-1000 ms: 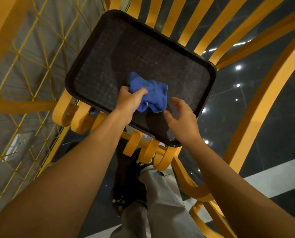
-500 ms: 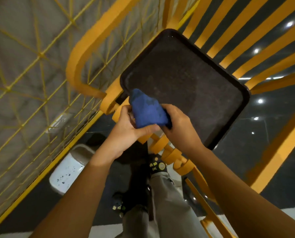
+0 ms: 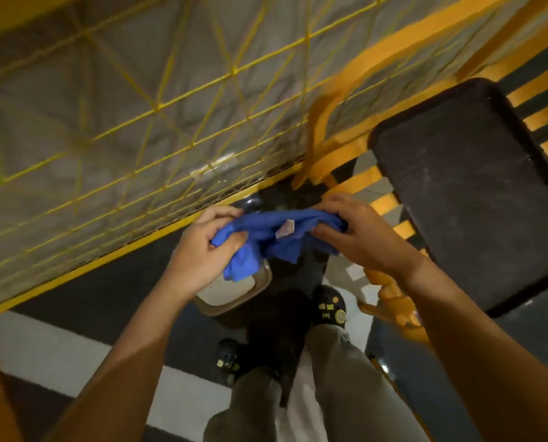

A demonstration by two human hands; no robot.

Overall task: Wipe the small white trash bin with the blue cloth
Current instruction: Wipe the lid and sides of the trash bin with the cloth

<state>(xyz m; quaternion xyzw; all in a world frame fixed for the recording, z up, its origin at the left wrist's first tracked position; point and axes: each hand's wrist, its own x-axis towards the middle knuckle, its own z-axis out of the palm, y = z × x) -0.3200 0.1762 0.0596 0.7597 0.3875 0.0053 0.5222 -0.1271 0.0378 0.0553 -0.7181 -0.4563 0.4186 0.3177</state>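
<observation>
I hold the blue cloth (image 3: 267, 237) stretched between both hands at chest height. My left hand (image 3: 202, 253) pinches its left end, and my right hand (image 3: 358, 234) grips its right end. A small white tag shows on the cloth's middle. Below the cloth, on the dark floor, stands the small white trash bin (image 3: 231, 290); only part of its top and grey rim shows, the rest hidden by my left hand and the hanging cloth. The cloth is above the bin, and whether it touches it I cannot tell.
A dark tray (image 3: 470, 193) rests on yellow slats (image 3: 362, 183) of a bench at the right. A yellow wire grid fence (image 3: 157, 106) runs along the wall behind the bin. My feet in dark shoes (image 3: 328, 306) stand just behind the bin.
The cloth has come off the tray and is now spread between both hands. My view has swung left and down, bringing the bin under my hands.
</observation>
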